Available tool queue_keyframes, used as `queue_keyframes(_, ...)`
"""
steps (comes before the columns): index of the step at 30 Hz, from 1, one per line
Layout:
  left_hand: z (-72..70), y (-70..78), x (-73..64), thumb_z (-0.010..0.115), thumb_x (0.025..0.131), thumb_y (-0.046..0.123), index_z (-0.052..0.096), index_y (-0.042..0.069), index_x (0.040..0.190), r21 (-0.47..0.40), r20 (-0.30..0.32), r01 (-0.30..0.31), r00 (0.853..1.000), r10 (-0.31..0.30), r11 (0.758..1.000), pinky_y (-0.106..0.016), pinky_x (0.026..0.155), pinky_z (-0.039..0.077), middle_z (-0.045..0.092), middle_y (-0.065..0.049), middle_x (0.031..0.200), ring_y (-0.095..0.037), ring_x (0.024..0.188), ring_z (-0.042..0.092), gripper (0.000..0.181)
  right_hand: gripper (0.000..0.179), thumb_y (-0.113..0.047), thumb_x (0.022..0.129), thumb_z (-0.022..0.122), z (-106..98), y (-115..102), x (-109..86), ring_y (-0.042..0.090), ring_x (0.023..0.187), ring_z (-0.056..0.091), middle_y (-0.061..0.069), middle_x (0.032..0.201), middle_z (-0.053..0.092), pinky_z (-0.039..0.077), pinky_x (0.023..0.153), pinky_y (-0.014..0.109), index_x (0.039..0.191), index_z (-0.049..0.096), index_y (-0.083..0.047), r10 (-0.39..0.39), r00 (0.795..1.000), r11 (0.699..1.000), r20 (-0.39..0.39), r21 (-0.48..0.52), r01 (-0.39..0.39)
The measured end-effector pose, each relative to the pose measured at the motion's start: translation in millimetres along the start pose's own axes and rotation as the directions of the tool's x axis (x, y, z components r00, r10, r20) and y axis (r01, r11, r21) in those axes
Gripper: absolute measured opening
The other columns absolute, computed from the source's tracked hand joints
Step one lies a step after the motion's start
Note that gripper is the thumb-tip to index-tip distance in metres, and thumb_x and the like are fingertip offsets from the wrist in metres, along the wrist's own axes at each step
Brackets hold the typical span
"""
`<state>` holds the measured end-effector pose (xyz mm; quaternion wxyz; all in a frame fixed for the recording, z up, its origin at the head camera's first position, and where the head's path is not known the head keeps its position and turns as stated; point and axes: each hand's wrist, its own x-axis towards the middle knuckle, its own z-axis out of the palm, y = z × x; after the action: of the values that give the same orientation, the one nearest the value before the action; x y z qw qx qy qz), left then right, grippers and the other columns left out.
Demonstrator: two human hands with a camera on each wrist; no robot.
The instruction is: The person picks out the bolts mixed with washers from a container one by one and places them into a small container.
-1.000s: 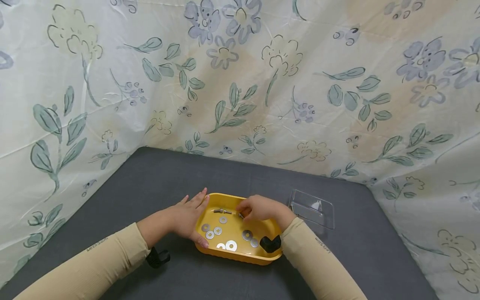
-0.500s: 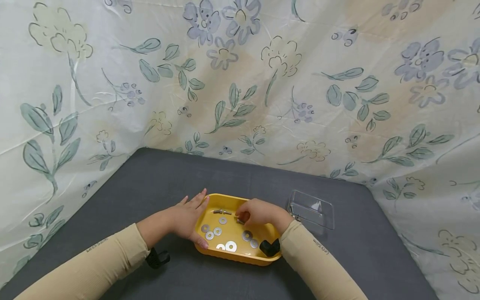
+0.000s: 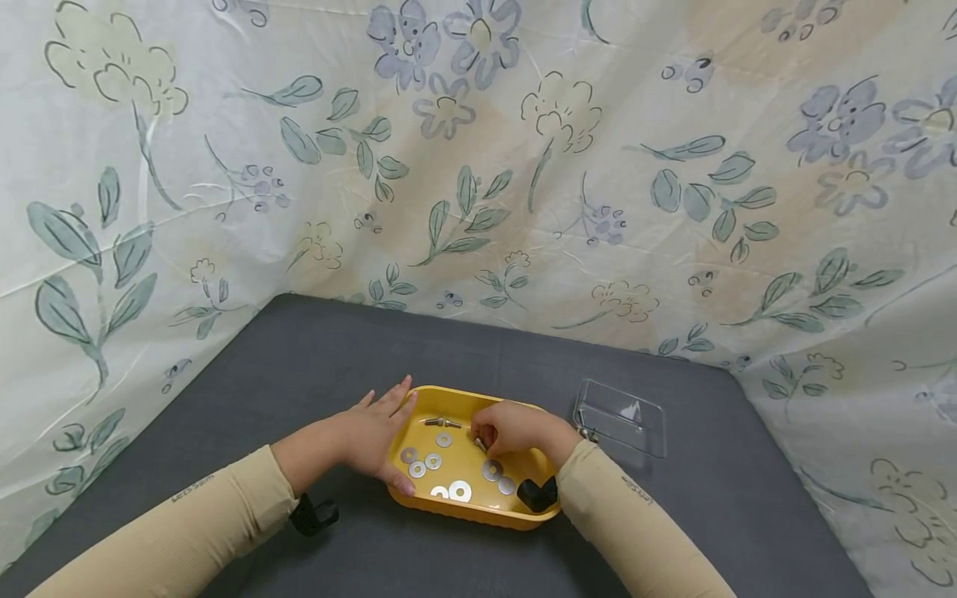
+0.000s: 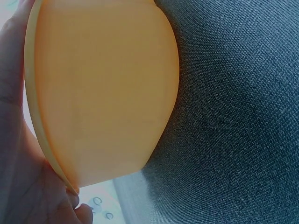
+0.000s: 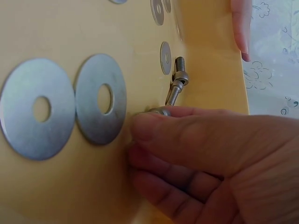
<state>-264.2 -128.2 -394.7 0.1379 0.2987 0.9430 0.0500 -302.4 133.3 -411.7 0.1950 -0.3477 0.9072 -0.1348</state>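
Note:
A yellow tray (image 3: 478, 519) holds several flat metal washers (image 3: 459, 491) and two bolts (image 3: 443, 422) lying end to end by its far wall. My left hand (image 3: 374, 430) lies spread over the tray's left rim, fingers straight and thumb on the near corner. Inside the tray, my right hand (image 3: 516, 428) pinches another bolt (image 3: 480, 445) between thumb and fingertips. In the right wrist view the pinched bolt's rounded end (image 5: 161, 111) pokes out past the thumb, and the rest is hidden by the fingers. Two large washers (image 5: 100, 98) lie close beside these fingertips.
A clear plastic box (image 3: 646, 415) stands on the dark grey table (image 3: 336, 349) behind my right forearm, with small metal pieces at its near left corner. Floral cloth (image 3: 478, 166) hangs around the table's back and sides.
My right hand has shifted slightly toward me, and its fingertips have drawn together on the bolt, which has turned more upright. My left hand stays on the rim.

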Motion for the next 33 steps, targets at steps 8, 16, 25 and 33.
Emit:
queue_keyframes(8,1.4,-2.2,-3.1,0.052,0.046,0.088,0.005,0.007,0.147,0.015,-0.003,0.005,1.000,-0.005,1.000,-0.050,0.109,0.007,-0.011,-0.008,0.153,-0.022,0.140,0.001,0.138,0.015,-0.006,0.078,0.069,5.1,-4.3,2.8,0.006,0.060,0.045,-0.006,0.065,0.049,0.038,0.056,0.019,0.087,0.062,-0.014,0.012,1.000,1.000,-0.010,0.006,-0.012)
queue_keyframes(16,3.2,-4.9,-5.2,0.052,0.045,0.088,0.005,0.007,0.147,0.014,-0.001,0.001,1.000,-0.001,1.000,-0.050,0.110,0.007,-0.012,-0.008,0.152,-0.021,0.140,0.000,0.139,0.011,-0.009,0.080,0.069,5.6,-9.7,2.3,0.007,0.061,0.046,-0.005,0.066,0.050,0.040,0.057,0.020,0.085,0.061,-0.013,0.035,0.999,0.999,-0.014,0.011,-0.035)
queue_keyframes(25,3.8,-6.9,-7.3,0.051,0.046,0.088,0.004,0.007,0.147,0.024,-0.002,-0.008,1.000,0.008,1.000,-0.050,0.109,0.007,-0.013,-0.008,0.152,-0.022,0.140,0.000,0.138,0.008,-0.013,0.081,0.069,5.1,-12.0,-0.2,0.007,0.062,0.047,-0.008,0.068,0.052,0.041,0.059,0.020,0.086,0.063,-0.014,0.037,0.999,0.999,-0.018,-0.004,-0.037)
queue_keyframes(33,3.0,-7.0,-10.2,0.052,0.046,0.088,0.004,0.007,0.147,0.016,-0.001,-0.017,1.000,0.017,1.000,-0.050,0.110,0.007,-0.013,-0.008,0.152,-0.022,0.140,0.001,0.139,0.010,-0.012,0.081,0.069,1.2,-14.0,-2.8,0.007,0.065,0.050,-0.009,0.073,0.055,0.045,0.061,0.021,0.090,0.065,-0.013,0.019,0.999,0.999,-0.039,0.051,-0.017)
